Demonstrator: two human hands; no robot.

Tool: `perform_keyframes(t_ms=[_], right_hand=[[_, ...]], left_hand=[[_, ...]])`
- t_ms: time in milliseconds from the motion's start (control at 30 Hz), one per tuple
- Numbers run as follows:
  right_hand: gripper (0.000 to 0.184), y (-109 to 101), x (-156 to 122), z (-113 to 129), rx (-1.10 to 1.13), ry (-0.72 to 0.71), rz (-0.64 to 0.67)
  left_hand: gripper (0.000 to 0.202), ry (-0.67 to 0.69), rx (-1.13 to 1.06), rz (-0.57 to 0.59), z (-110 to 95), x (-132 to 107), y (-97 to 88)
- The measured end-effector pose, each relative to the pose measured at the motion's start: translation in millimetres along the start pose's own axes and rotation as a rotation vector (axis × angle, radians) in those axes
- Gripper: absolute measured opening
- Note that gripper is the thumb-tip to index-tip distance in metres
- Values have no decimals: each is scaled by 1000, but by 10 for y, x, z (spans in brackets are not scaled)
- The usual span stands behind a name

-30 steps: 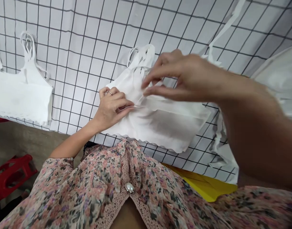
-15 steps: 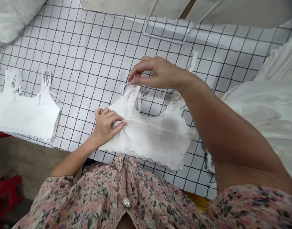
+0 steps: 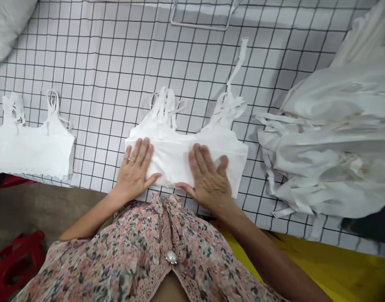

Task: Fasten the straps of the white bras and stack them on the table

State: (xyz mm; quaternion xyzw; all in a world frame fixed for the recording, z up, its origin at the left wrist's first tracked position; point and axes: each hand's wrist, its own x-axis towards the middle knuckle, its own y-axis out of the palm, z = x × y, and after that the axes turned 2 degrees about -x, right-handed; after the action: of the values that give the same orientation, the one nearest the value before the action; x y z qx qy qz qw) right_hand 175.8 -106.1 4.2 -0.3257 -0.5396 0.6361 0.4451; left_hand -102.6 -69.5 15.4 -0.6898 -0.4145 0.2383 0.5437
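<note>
A white bra top point(image 3: 173, 157) lies spread on the checked tabletop in front of me, its thin straps bunched above each cup. One strap on the right stretches up and away across the cloth. My left hand point(image 3: 134, 172) rests flat on the left part of the top, fingers extended and thumb apart. On the right part my right hand point(image 3: 211, 180) also lies flat with fingers spread, slightly blurred. Both palms cover some of the lower edge. Neither hand grips the fabric.
To the left lies a similar stack of white tops point(image 3: 33, 149). A heap of white garments point(image 3: 331, 147) fills the right side. At the back is a white wire frame point(image 3: 198, 27). A red stool point(image 3: 17, 268) stands on the floor at lower left.
My right hand has let go of the left strap and come down onto the top's right part. My left hand has flattened out. The top now lies flatter.
</note>
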Motion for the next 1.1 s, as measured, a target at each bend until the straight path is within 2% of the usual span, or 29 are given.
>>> perform_keyframes(t_ms=[100,200,300,367,433,500,600,700,800,867,933,1000,1100], right_hand=[[95,65,-284,-230,-68,118,-17],[94,12,-392,-370,-99,118,-43],[87,-85,-351,-443,-67,67,-78],[72,-179,-184,-576,7,62,-168],[51,-296,152,-823,100,123,-304],[37,-410,657,-1146,150,230,-395],[24,-529,1573,-1606,216,347,-332],[27,-577,2376,-1875,274,540,-212],[32,-542,2878,-1980,274,647,-85],[31,-476,3051,-2012,286,672,-11],[27,-398,3110,-2023,314,672,17],[20,-335,3052,-1995,346,586,-82],[15,-327,2742,-1848,355,234,-426]], left_hand=[[94,-17,-17,27,259,-83,-38],[94,1,-15,26,381,-90,-145],[91,57,2,-10,278,-51,-242],[84,158,-12,-12,149,11,-285],[74,269,-51,-12,45,130,-313],[65,336,-103,-37,9,322,-332],[52,385,-203,-94,75,727,-374],[39,384,-353,-165,178,1190,-458],[30,241,-572,-164,234,1637,-540],[25,53,-753,-111,245,1916,-551],[20,-166,-945,-52,242,2168,-520],[15,-353,-1155,5,224,2375,-467],[9,-534,-1469,102,162,2558,-405]])
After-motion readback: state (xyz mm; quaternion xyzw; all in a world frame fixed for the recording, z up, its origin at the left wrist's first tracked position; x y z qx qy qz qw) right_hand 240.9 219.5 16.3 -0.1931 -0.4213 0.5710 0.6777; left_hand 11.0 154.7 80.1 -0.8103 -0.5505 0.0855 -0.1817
